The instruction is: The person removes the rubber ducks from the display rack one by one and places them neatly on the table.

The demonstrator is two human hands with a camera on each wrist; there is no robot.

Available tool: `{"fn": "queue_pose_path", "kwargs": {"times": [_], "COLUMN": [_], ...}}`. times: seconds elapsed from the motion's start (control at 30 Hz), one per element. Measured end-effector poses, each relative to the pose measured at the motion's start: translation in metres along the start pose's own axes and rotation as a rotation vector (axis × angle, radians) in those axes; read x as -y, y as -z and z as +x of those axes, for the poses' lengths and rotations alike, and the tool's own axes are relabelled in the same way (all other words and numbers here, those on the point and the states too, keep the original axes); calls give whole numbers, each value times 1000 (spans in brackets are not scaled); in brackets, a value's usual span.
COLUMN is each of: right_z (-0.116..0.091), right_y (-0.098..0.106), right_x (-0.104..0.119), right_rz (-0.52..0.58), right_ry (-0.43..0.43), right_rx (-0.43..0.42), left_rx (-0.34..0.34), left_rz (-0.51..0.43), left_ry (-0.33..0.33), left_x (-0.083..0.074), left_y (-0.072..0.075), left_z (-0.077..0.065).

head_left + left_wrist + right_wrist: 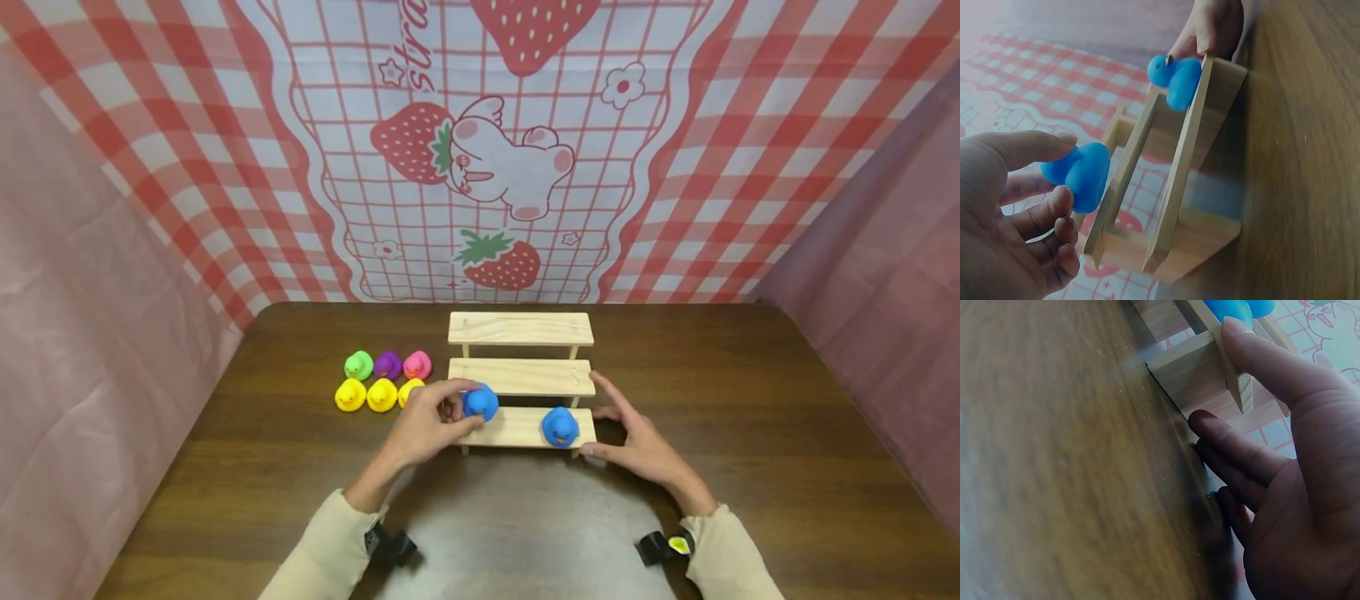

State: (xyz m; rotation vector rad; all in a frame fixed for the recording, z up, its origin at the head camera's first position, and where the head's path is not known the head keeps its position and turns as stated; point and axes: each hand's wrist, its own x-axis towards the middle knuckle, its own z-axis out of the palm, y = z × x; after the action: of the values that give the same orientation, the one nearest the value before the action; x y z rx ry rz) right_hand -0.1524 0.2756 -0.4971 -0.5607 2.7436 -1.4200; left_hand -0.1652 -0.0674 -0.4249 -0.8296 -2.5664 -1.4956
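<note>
A blue rubber duck point(481, 402) is pinched between the thumb and fingers of my left hand point(429, 423). It hangs over the left part of a three-tier wooden rack point(517, 428), and the left wrist view shows this duck point(1088, 177) off the boards. Another blue rubber duck point(560, 427) sits on the lowest tier near its right end. My right hand point(637, 442) is at the rack's right end, fingers extended. In the right wrist view its thumb point(1260, 353) touches the end of the lowest board, while the other fingers lie beside the side panel point(1200, 375).
Left of the rack, small rubber ducks stand in two rows on the brown table point(262, 467): green point(358, 366), purple point(387, 366) and pink point(417, 365) behind, several yellow ones point(350, 395) in front. A strawberry-print cloth point(502, 150) hangs behind the table.
</note>
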Motion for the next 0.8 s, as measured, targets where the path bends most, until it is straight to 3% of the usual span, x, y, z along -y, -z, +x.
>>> {"fn": "queue_pose_path", "kwargs": {"times": [0.37,0.8], "right_z": [-1,0], "right_y": [1,0], "right_x": [-1,0], "right_rz": [0,-22], "right_ry": [4,-7], "right_rx": [-12,-10], "left_rx": [-39,-91], "left_rz": [20,59], "left_ry": [-19,23], "left_x": [12,25], "left_y": [20,43], "left_z": [-7,-21]}}
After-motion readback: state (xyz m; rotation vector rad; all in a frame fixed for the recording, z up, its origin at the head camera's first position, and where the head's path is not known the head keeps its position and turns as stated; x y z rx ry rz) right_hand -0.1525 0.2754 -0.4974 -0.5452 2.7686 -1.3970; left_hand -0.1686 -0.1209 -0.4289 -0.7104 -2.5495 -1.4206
